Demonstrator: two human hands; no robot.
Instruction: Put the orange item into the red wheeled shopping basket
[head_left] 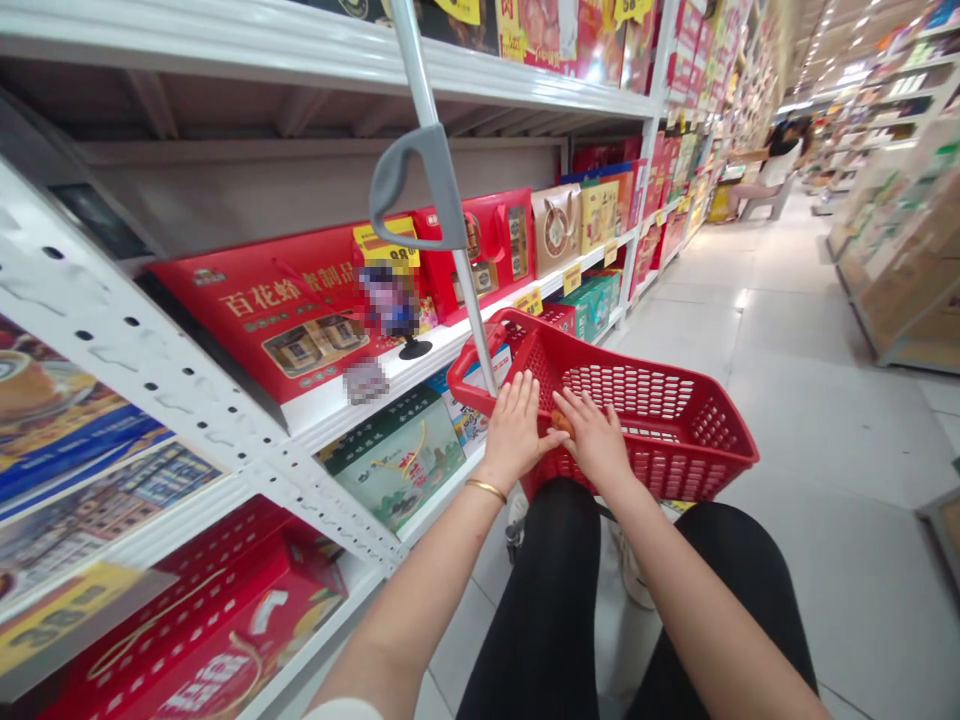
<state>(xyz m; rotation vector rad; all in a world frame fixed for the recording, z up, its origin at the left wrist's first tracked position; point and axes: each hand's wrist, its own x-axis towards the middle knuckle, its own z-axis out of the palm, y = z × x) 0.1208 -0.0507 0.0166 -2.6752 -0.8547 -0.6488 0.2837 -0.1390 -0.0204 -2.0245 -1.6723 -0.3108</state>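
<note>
Lighting: bright, even, from ceiling lamps (829, 50) at one o'clock. Glare: pale streak on floor tiles (739, 298) at two o'clock. Shadows: faint. Distortion: wide-angle bowing of shelf upright (150, 360) at nine o'clock. Blur: pixelated patch (388, 300) at ten o'clock. Left hand (516, 430), right hand (592, 440): sharp, evenly lit.

red latticed shopping basket (660, 470), black leggings (532, 600) — gold bangle (486, 490), white shelving (150, 350)

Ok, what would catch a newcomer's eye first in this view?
The red shopping basket stands out at center, with the left hand and right hand spread over it, beside a small orange thing. To the left, large red gift boxes fill the white shelves.
</note>
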